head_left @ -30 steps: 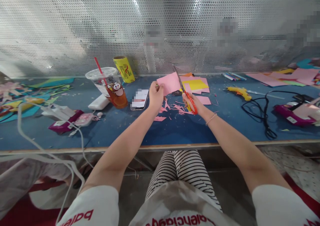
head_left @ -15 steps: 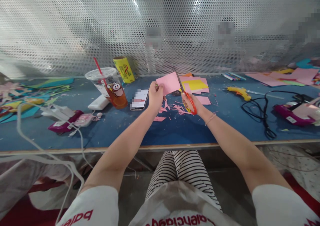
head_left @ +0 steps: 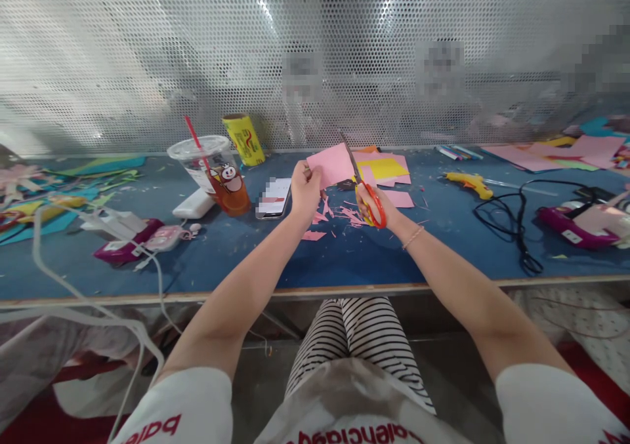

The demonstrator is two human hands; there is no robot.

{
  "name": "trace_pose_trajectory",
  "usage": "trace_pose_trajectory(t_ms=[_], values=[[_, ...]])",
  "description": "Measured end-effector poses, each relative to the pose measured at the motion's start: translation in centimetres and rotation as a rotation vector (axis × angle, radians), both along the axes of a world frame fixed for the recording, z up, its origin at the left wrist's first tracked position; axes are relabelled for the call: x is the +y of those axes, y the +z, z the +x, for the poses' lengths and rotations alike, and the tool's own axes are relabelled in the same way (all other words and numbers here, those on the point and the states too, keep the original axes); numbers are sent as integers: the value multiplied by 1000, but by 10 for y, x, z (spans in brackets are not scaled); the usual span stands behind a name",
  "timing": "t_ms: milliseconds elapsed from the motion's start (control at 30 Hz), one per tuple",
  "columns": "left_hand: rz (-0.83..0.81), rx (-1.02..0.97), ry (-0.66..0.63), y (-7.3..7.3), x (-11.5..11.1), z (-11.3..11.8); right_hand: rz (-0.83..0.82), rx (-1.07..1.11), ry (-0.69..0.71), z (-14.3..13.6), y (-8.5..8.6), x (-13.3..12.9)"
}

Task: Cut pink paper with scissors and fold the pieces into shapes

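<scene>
A small piece of pink paper (head_left: pixel 332 165) is held up at the centre of the frame, above a blue table (head_left: pixel 364 263). Its left edge is pinched between thumb and fingers by the left hand (head_left: pixel 307 183); by the right hand (head_left: pixel 371 202), curled around the red-orange handles, a pair of scissors (head_left: pixel 357 170) is gripped, blades pointed up and slightly left along the paper's right edge. Whether the blades are parted or closed cannot be told. A crooked edge could be caused by the paper bending, since it is supported at one side only, and a finger could be nicked if the blades were carried too far left. Just below the hands, pink scraps (head_left: pixel 353 216) are scattered, among which a trimmed piece could be lost. Behind the scissors, right of centre, the view is crowded by loose pink and yellow sheets (head_left: pixel 386 168). Left of the left hand, a phone (head_left: pixel 273 198) is laid flat, and beyond it a cup of amber drink (head_left: pixel 231 191) with a red straw is set; if it were knocked by an elbow, the papers could be soaked. At right, a yellow glue gun (head_left: pixel 470 183) and a tangled black cord (head_left: pixel 519 218) are seen; at lower left, white cables (head_left: pixel 160 280) are draped over the table edge.
</scene>
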State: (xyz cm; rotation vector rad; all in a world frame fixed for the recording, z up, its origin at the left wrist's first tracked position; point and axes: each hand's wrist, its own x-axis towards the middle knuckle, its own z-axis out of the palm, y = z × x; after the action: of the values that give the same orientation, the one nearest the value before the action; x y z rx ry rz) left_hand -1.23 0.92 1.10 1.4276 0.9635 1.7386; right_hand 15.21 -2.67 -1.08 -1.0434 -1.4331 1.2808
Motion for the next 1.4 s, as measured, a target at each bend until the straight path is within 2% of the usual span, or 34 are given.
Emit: trace_pose_trajectory(t_ms=[167, 333, 800, 1400], values=[[11, 32, -11, 0, -2, 1, 24, 55, 57, 0, 0, -2], [45, 87, -5, 1, -7, 2, 12, 83, 49, 0, 4, -3], [44, 98, -42, 3, -10, 2, 6, 86, -20, 0, 6, -4], [30, 60, -40, -1, -4, 0, 132, 5, -97, 3, 6, -3]])
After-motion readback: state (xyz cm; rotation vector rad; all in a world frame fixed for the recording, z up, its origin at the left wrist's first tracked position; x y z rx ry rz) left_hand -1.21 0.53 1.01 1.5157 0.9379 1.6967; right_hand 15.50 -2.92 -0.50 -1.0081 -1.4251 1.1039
